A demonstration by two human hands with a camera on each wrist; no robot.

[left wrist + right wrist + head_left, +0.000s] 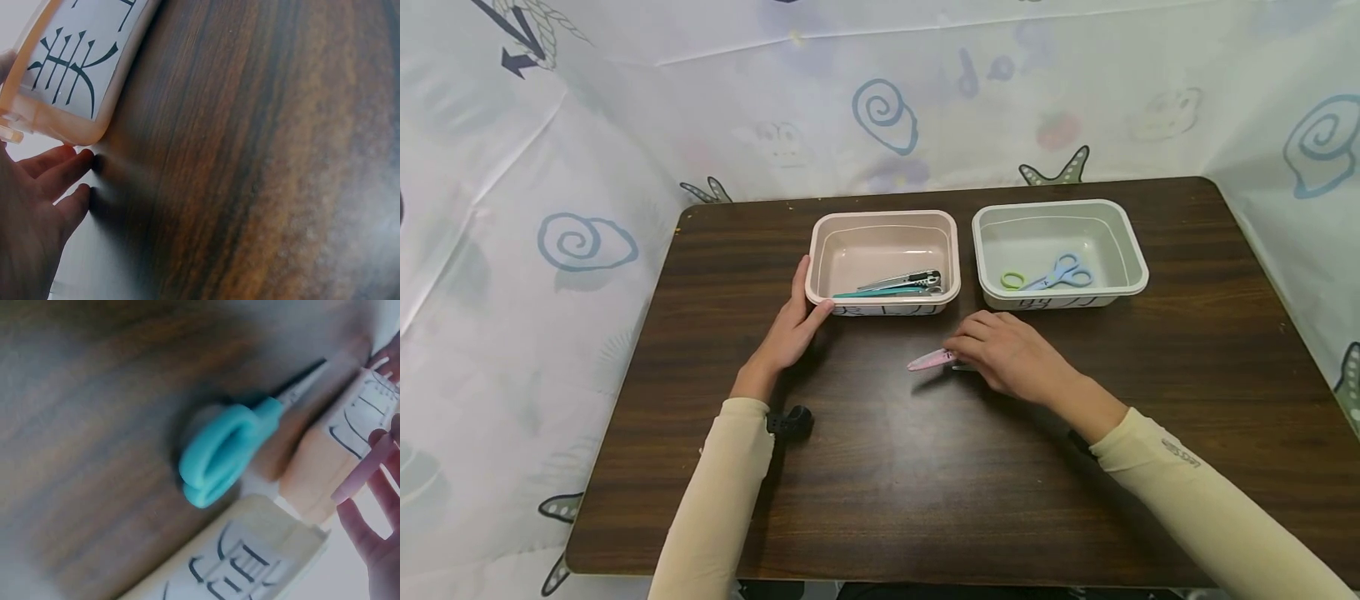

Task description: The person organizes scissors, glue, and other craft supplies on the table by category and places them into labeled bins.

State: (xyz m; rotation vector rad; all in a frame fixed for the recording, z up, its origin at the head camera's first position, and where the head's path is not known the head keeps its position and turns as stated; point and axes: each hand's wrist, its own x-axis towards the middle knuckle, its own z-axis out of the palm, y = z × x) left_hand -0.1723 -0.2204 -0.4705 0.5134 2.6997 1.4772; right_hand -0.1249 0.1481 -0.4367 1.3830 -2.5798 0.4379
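My left hand (784, 333) holds the front left corner of a pale pink plastic bin (886, 218), its thumb at the front rim and its fingers along the left side. A utility knife with a black end (910, 280) and a slim teal tool (880, 292) lie inside. My right hand (1011, 354) pinches a slim pink utility knife (929, 360) just above the table. Below that hand, scissors with turquoise handles (222, 456) lie on the tabletop; the head view shows little more than their blades (964, 367).
A pale green bin (1045, 212) stands to the right of the pink one, with blue-handled scissors (1066, 272) and a lime-green handle loop (1012, 280) in it. Both bins carry written labels on the front. Patterned white cloth (820, 100) hangs behind the dark wooden table (880, 500).
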